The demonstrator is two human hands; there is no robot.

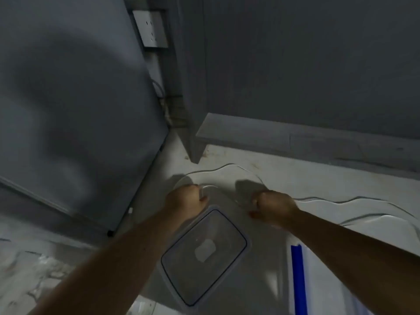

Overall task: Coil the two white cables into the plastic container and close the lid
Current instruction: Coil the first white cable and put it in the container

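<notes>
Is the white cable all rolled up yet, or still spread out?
Mostly spread out. The white cable trails in loose waves across the floor; only a small loop shows at the left hand.

Container (204,253) on floor (284,178) near the hands; cable (227,167) behind it, trailing right; lid (297,278) right of container.

You have only one view, from the wide-angle camera on your head. It looks forward and steeply down, so your two bare forearms enter from the bottom edge and reach away from you. The pale grey floor (295,178) fills the lower half, close to the lens. At the top, the dark grey wall (306,64) leans inward, bent by the wide lens. The picture is dim and slightly blurred.
</notes>
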